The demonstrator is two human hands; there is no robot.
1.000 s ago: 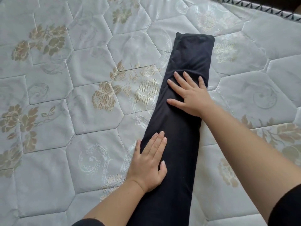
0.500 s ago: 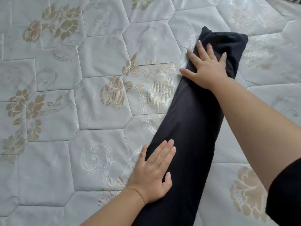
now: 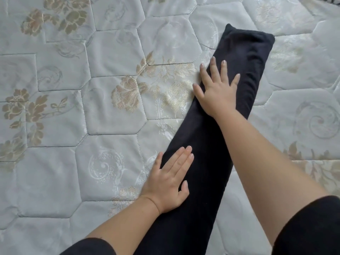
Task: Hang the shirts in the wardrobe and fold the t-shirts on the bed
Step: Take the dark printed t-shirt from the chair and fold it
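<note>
Quilting covers the whole bed [image 3: 55, 111], pale fabric stitched in hexagons with gold flowers woven in. Across it lies the black t-shirt [image 3: 198, 137], folded into one long narrow strip that runs from the near edge of the view up and to the right, its far end squared off.

My bare right forearm [image 3: 257, 153] crosses over the strip; my left forearm [image 3: 125, 225] lies just beside its left edge. Each ends near me in a black sleeve.

My right hand [image 3: 217, 92] lies flat on the far half of the strip, fingers [image 3: 214, 70] straight and spread, thumb out at the strip's left edge, gripping nothing. My left hand [image 3: 165, 183] lies flat on the strip's left edge nearer me, fingers [image 3: 176, 161] straight and close together, pointing up the strip, holding nothing.
</note>
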